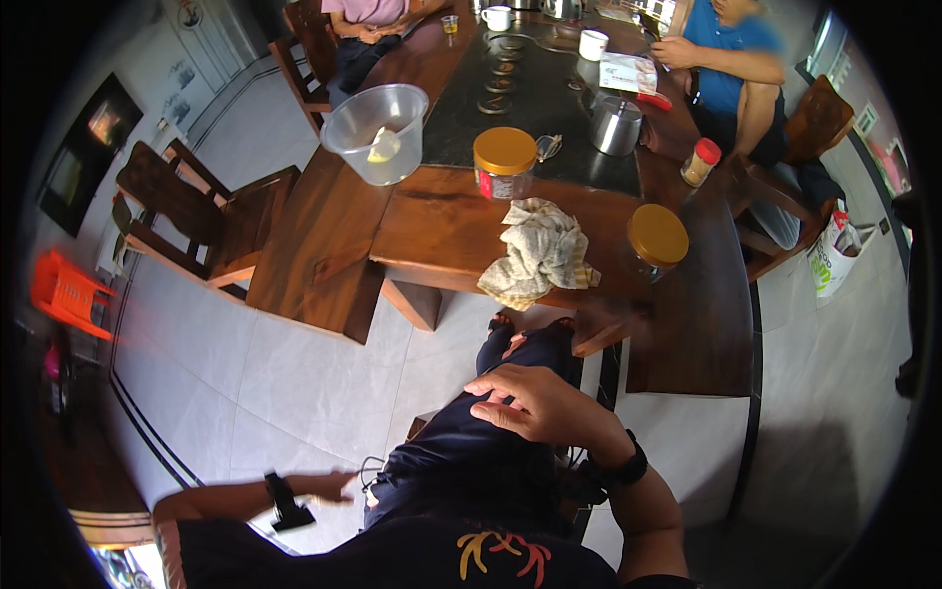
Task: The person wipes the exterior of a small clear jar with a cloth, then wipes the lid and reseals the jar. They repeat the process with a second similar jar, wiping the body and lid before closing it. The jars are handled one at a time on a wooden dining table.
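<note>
My right hand hovers over my lap with its fingers loosely curled and nothing in them. Low at the left, my left hand is blurred beside my hip, partly against my dark clothing; its fingers are hard to make out. Ahead of me a crumpled checked cloth lies at the near edge of the wooden table. Behind the cloth stands a clear jar with a gold lid, and a second gold-lidded jar is to the right. A clear plastic tub with a pale yellowish item inside stands at the left.
Farther back are a steel pot, a red-capped jar, eyeglasses, white mugs and a white packet. Two people sit across, at left and right. A wooden chair and an orange plastic chair stand left.
</note>
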The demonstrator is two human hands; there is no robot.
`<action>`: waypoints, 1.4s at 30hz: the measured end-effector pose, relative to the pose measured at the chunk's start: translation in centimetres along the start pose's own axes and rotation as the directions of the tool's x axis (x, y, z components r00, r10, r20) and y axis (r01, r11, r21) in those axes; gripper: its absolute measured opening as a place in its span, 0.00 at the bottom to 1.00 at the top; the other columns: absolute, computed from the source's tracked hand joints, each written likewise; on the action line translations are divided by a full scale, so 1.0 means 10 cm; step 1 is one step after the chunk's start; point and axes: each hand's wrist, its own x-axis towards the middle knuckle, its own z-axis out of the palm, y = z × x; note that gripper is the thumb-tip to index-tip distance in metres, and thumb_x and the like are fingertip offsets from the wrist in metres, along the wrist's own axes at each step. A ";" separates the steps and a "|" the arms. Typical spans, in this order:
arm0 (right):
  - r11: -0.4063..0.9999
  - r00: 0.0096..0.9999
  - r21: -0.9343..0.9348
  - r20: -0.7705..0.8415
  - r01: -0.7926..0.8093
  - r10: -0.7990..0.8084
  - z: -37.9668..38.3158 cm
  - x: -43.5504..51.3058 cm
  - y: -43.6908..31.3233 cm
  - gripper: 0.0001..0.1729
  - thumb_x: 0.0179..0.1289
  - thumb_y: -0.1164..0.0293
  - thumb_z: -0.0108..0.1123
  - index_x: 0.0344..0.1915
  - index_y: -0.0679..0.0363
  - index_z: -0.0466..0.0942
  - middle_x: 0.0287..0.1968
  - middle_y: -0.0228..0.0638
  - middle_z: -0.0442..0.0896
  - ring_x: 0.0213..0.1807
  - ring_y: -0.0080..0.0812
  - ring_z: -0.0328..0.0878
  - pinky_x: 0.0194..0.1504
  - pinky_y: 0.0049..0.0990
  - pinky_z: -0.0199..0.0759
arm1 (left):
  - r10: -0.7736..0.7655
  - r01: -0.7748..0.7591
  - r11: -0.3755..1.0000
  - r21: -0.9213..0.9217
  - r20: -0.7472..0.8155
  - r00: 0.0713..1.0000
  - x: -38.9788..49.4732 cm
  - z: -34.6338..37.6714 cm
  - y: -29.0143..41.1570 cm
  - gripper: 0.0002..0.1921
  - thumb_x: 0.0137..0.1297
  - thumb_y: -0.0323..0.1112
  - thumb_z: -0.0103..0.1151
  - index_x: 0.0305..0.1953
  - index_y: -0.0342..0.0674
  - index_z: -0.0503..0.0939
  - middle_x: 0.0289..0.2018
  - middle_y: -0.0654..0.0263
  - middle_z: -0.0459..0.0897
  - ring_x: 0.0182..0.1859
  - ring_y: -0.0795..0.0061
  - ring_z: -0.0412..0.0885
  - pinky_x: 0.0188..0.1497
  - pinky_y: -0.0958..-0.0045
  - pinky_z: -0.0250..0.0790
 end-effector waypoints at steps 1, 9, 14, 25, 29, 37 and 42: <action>1.000 1.000 -0.001 -0.012 0.012 -0.012 -0.03 0.01 -0.01 0.20 0.73 0.61 0.64 0.54 0.66 0.78 0.45 0.50 0.84 0.41 0.43 0.87 0.43 0.36 0.78 | -0.026 0.029 0.997 -0.068 0.045 0.999 -0.04 0.29 -0.15 0.33 0.73 0.45 0.58 0.75 0.43 0.62 0.64 0.51 0.75 0.65 0.58 0.74 0.67 0.61 0.65; 1.000 1.000 0.011 0.008 0.006 -0.006 -0.02 0.05 0.14 0.20 0.73 0.61 0.62 0.53 0.66 0.79 0.46 0.50 0.85 0.44 0.45 0.86 0.48 0.37 0.78 | -0.279 0.284 0.958 -0.040 0.100 0.955 -0.39 0.91 -0.27 0.32 0.63 0.32 0.54 0.72 0.52 0.70 0.53 0.55 0.83 0.55 0.57 0.81 0.56 0.58 0.74; 0.998 0.999 0.030 0.024 0.048 -0.049 0.01 0.09 0.23 0.19 0.73 0.62 0.62 0.52 0.66 0.79 0.46 0.49 0.85 0.46 0.48 0.85 0.49 0.38 0.77 | -0.495 0.416 0.865 0.280 0.344 0.798 -0.80 0.83 -0.69 0.32 0.57 0.33 0.63 0.66 0.60 0.78 0.52 0.63 0.87 0.56 0.62 0.83 0.57 0.59 0.76; 0.998 0.998 -0.035 0.010 0.059 -0.058 -0.26 0.25 0.14 0.19 0.73 0.65 0.64 0.56 0.65 0.78 0.48 0.46 0.84 0.43 0.37 0.87 0.42 0.29 0.81 | -0.017 0.231 0.962 -0.146 0.811 0.584 -0.87 -1.79 0.88 0.26 0.80 0.45 0.53 0.73 0.44 0.70 0.45 0.63 0.86 0.41 0.75 0.78 0.47 0.71 0.72; 0.992 0.984 -0.107 -0.156 0.071 -0.088 -0.41 0.29 0.04 0.15 0.72 0.65 0.64 0.51 0.63 0.80 0.41 0.44 0.85 0.38 0.39 0.85 0.40 0.34 0.77 | -0.011 0.112 0.985 -0.133 0.593 0.805 -0.65 -2.54 1.45 0.20 0.79 0.38 0.52 0.66 0.43 0.77 0.34 0.70 0.86 0.27 0.84 0.70 0.32 0.77 0.68; 0.778 0.702 -0.624 -0.584 -0.068 -0.407 -0.83 0.70 0.23 0.17 0.67 0.65 0.67 0.53 0.58 0.80 0.59 0.44 0.80 0.65 0.50 0.74 0.61 0.45 0.69 | 0.260 -0.406 0.886 0.224 0.486 0.835 0.67 -2.54 2.04 0.18 0.68 0.39 0.65 0.54 0.37 0.79 0.35 0.62 0.88 0.36 0.72 0.84 0.42 0.67 0.75; 0.637 0.819 -0.738 -0.497 -0.224 -0.287 -0.79 0.90 0.46 0.34 0.62 0.53 0.70 0.65 0.51 0.74 0.72 0.46 0.69 0.76 0.53 0.60 0.73 0.51 0.52 | 0.472 -0.639 0.723 0.261 0.490 0.733 0.72 -2.96 2.67 0.24 0.74 0.52 0.59 0.56 0.36 0.80 0.43 0.55 0.87 0.47 0.61 0.85 0.51 0.61 0.76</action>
